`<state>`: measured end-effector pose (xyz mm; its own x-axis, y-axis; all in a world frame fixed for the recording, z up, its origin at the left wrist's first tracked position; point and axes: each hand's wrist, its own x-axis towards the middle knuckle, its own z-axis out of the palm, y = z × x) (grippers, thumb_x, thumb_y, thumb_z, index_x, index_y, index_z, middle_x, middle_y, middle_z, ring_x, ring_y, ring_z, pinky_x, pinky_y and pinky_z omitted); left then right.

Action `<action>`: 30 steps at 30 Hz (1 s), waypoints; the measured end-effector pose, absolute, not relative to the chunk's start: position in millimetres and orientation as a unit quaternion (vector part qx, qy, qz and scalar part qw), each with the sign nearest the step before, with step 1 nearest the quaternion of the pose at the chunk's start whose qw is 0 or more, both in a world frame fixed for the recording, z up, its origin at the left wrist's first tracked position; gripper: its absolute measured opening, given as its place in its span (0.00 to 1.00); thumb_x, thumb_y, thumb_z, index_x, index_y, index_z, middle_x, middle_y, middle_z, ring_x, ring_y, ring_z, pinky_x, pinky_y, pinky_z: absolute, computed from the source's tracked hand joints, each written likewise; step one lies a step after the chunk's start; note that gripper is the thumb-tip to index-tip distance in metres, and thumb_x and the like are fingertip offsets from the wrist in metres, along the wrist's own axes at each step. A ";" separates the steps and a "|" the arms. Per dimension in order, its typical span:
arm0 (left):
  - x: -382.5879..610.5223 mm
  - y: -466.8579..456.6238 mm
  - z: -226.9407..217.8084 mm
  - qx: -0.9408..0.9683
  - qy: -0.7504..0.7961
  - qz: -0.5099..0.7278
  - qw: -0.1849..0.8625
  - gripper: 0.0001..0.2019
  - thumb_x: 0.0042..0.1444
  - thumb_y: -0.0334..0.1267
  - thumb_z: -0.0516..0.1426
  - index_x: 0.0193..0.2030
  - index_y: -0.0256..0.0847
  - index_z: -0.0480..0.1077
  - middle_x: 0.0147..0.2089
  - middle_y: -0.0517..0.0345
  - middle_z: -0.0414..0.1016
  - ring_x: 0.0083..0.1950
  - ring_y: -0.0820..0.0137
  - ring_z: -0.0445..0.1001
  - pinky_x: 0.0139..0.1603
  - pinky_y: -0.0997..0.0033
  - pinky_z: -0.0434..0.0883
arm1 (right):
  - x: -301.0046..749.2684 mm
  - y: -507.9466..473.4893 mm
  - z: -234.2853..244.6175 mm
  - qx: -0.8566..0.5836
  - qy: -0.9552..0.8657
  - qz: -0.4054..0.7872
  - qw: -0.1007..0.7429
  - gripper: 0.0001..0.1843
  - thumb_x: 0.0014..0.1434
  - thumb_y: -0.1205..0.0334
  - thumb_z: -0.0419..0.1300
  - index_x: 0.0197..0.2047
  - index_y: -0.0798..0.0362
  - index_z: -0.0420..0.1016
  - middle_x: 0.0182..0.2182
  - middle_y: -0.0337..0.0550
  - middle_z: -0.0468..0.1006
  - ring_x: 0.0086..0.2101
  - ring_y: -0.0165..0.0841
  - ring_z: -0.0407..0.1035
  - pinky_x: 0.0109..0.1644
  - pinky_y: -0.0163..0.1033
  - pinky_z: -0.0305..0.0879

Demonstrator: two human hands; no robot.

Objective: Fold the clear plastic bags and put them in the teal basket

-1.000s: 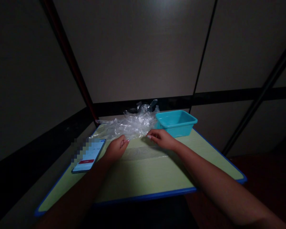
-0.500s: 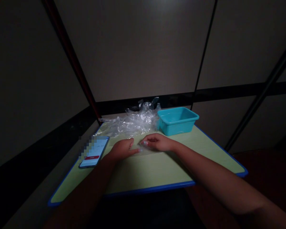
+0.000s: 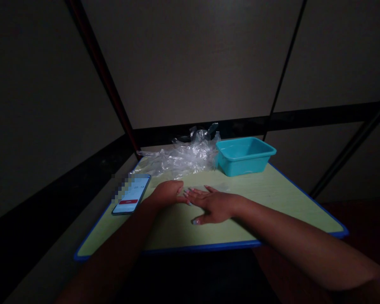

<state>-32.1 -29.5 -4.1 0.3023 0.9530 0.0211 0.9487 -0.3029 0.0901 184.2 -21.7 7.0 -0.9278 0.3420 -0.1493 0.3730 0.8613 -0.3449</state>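
Note:
A thin clear plastic bag [image 3: 221, 187] lies flat on the table, faint and partly hidden beneath my hands. My left hand [image 3: 167, 194] rests at its left side, fingers curled in and thumb stretched to the right; it seems to hold the bag's edge, though the grip is mostly hidden. Palm down on the bag is my right hand [image 3: 214, 206], its fingers spread and pointing left, with the fingertips close to my left thumb. Behind the hands sits a crumpled heap of clear plastic bags [image 3: 186, 157].
A turquoise plastic basin [image 3: 245, 164] stands at the back right of the table. On the left lies a phone [image 3: 131, 196] with a lit screen. The light green tabletop [image 3: 272, 211] has a blue edge. Dark panelled walls [image 3: 202, 63] rise behind and to the left.
My right hand has gone from pinched fingers to a flat, spread palm and come slightly nearer. My left hand stays nearly in place. The whole view has shifted slightly.

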 end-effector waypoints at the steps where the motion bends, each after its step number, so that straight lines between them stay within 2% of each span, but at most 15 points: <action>1: -31.8 -29.7 -3.7 0.807 0.589 0.033 0.028 0.21 0.45 0.59 0.56 0.28 0.42 0.63 0.31 0.59 0.70 0.33 0.66 0.67 0.28 0.72 0.54 | 184.7 -23.1 5.8 0.187 0.964 -0.184 0.045 0.44 0.56 0.40 0.52 0.68 0.50 0.40 0.66 0.48 0.37 0.64 0.44 0.33 0.64 0.58 0.25; 10: -28.2 -31.7 0.3 0.801 0.597 0.027 0.033 0.20 0.48 0.59 0.54 0.28 0.41 0.64 0.31 0.59 0.70 0.33 0.66 0.68 0.27 0.72 0.54 | 188.3 -30.1 4.1 0.217 0.965 -0.148 0.018 0.38 0.59 0.40 0.46 0.67 0.50 0.44 0.66 0.48 0.38 0.64 0.46 0.33 0.63 0.60 0.22; 17: -30.1 -30.7 -3.9 0.807 0.589 0.040 0.026 0.22 0.43 0.60 0.58 0.30 0.41 0.65 0.33 0.58 0.72 0.35 0.64 0.69 0.28 0.73 0.54 | 222.7 -42.4 2.6 0.288 0.953 -0.093 -0.002 0.38 0.61 0.40 0.41 0.68 0.51 0.42 0.66 0.48 0.38 0.64 0.46 0.32 0.63 0.60 0.25; 27: -30.5 -30.1 -6.5 0.803 0.593 0.053 0.033 0.21 0.43 0.58 0.58 0.31 0.42 0.66 0.33 0.56 0.73 0.37 0.62 0.71 0.28 0.72 0.55 | 274.5 -55.8 -0.9 0.385 0.922 -0.040 -0.005 0.39 0.61 0.38 0.37 0.68 0.53 0.42 0.66 0.51 0.39 0.64 0.47 0.33 0.63 0.61 0.28; 30: -30.0 -31.5 -5.6 0.804 0.592 0.049 0.020 0.21 0.44 0.59 0.58 0.33 0.42 0.66 0.35 0.55 0.74 0.37 0.62 0.71 0.29 0.72 0.56 | 272.6 -55.5 -0.6 0.397 0.917 -0.027 -0.001 0.39 0.61 0.38 0.37 0.67 0.56 0.45 0.66 0.53 0.38 0.64 0.47 0.32 0.62 0.62 0.26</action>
<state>-30.0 -31.5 -5.6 0.2949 0.9539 0.0550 0.9500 -0.2989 0.0903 272.6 -55.5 -0.6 -0.6843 0.7289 -0.0203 0.7288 0.6828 -0.0505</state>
